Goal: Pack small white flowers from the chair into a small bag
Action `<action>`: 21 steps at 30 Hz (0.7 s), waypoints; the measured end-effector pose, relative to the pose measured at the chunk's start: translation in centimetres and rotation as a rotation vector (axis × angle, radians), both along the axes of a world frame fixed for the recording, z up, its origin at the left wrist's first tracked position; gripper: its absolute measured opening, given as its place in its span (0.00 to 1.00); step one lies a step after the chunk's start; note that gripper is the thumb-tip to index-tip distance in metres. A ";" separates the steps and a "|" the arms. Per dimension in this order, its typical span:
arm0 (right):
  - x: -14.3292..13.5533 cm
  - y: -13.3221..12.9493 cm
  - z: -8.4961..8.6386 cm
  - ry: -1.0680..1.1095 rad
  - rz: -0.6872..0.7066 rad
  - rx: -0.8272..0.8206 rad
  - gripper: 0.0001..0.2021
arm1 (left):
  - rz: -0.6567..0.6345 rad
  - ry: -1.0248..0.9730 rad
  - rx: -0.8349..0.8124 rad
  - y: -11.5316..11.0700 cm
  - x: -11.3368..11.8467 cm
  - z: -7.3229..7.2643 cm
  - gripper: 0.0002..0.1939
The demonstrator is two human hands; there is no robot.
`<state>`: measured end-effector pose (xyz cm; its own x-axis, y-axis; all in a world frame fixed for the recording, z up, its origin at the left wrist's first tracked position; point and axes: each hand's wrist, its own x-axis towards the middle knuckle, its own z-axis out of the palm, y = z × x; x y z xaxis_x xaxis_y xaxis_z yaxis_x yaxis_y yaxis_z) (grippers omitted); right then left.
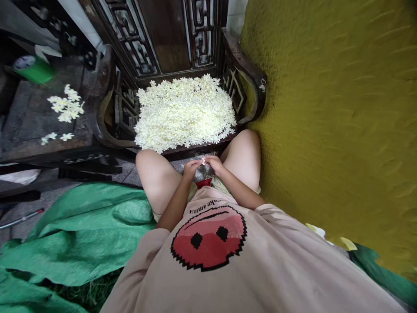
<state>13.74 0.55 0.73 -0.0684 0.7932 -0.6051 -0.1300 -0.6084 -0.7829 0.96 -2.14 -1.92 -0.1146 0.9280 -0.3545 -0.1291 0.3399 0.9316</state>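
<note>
My left hand [192,168] and my right hand [215,164] meet between my knees. Their fingertips are closed around a small white flower [203,161], which shows between them. Exactly how each finger grips it is too small to make out. Just beyond my knees, a thick heap of white flowers [185,115] covers the seat of a dark carved wooden chair [171,37].
On the left, a dark wooden table [26,117] bears a small cluster of white flowers [67,104] and a green roll [34,69]. A green sack [94,221] with greenery inside lies at my left. A yellow textured surface [332,121] rises close on my right.
</note>
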 end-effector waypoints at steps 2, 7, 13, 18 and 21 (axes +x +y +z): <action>0.0 0.0 -0.1 -0.004 0.003 0.013 0.04 | 0.011 0.018 0.018 -0.1 0.1 0.0 0.16; 0.0 0.0 -0.7 -0.026 0.019 0.081 0.05 | 0.035 0.038 0.017 -0.3 0.4 0.2 0.15; 0.1 0.1 -1.0 -0.002 0.038 0.119 0.05 | 0.032 -0.015 -0.008 -0.1 0.3 0.4 0.14; 0.2 0.2 -1.2 0.016 0.052 0.140 0.08 | 0.021 -0.073 -0.092 0.0 0.2 0.5 0.14; 0.2 0.2 -1.4 0.019 0.049 0.132 0.08 | 0.033 -0.082 -0.099 0.0 0.3 0.7 0.13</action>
